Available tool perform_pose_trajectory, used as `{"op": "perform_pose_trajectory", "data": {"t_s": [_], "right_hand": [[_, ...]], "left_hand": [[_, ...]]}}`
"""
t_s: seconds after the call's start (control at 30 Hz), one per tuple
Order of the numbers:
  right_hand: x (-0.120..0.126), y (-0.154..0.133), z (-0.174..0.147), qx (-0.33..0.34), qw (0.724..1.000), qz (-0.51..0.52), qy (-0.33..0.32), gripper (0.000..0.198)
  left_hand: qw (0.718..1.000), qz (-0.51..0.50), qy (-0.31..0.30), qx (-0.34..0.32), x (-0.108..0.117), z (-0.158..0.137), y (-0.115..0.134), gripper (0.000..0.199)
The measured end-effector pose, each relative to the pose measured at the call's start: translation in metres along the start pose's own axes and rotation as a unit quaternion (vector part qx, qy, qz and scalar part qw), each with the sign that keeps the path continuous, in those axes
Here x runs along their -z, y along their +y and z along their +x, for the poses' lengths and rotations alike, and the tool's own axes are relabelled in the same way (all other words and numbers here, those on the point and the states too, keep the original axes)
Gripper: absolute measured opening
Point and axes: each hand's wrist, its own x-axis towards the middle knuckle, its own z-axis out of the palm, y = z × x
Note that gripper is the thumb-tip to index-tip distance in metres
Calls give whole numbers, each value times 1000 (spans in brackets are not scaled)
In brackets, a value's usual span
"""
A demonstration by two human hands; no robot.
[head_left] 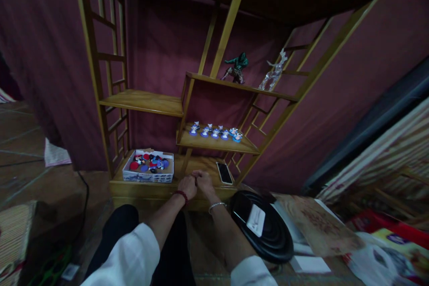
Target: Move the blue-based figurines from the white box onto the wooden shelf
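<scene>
My left hand [188,186], with a dark red bead bracelet on its wrist, meets my right hand [203,181] just above the front of the lowest shelf. Both hands are closed, fingers against fingers; anything between them is hidden. A white cardboard box [147,178] of small red, blue and black figurines [152,161] sits to the left of them. On the right lies a phone [224,173] with a dark screen. Several small figurines [215,132] with blue and dark bases stand in rows on the small shelf [217,144] above my hands.
A wooden display rack [140,100] surrounds these shelves. Higher up stand a green-hooded figure [237,68] and a clear deer figurine [275,70]. A round black object [268,232] with a white label, flat boards [315,221] and plastic bags [372,254] lie on the floor to the right.
</scene>
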Motion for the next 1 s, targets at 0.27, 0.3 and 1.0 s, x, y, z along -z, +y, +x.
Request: {"op": "perform_pose_trajectory", "data": {"t_s": [0.27,0.3,1.0], "right_hand": [[-42,-20,-8,1,1000,-3,-21,35],[-46,-23,-8,-1,1000,-4,-23,36],[-113,-56,10,28,998,-27,-58,36]], "left_hand": [[999,2,9,37,8,-10,-41,32],[999,1,8,44,8,-11,-46,32],[996,16,73,49,24,0,-120,37]]}}
